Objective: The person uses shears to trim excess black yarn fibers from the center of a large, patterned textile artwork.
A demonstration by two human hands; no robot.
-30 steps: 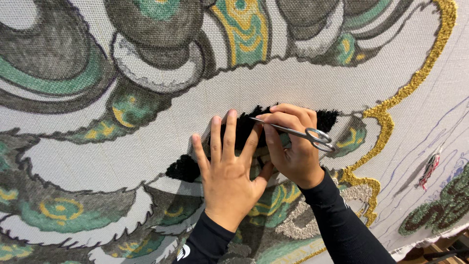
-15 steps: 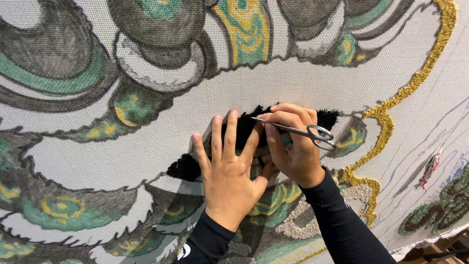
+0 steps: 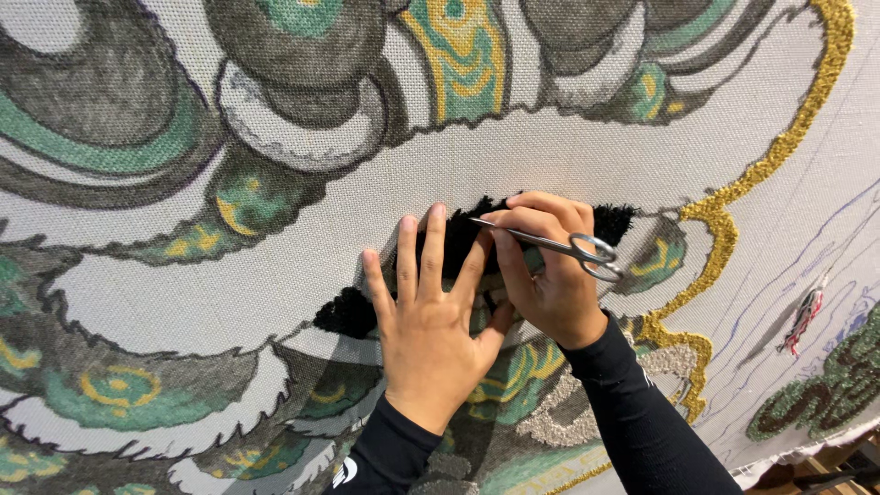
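At the far left we see the coarse woven backing cloth [image 3: 229,302], a pale open-mesh canvas printed with curling grey, green and white shapes. Moving right, a strip of fuzzy black tufted pile [image 3: 348,313] runs up and to the right across the weave, thick and shaggy against the flat print. Our left hand [image 3: 431,321] lies flat on it, fingers spread open and pressed to the cloth, covering the middle of the strip. Just beside it, touching at the thumb, our right hand [image 3: 545,275] is closed around small silver scissors [image 3: 550,246], thin metal with round loops, their slender tip pointing left above the black pile. Both black sleeves hide the print below. Further right, a nubbly gold tufted line [image 3: 733,192] winds down the canvas, and loose coloured yarn ends [image 3: 805,316] hang near the right edge.
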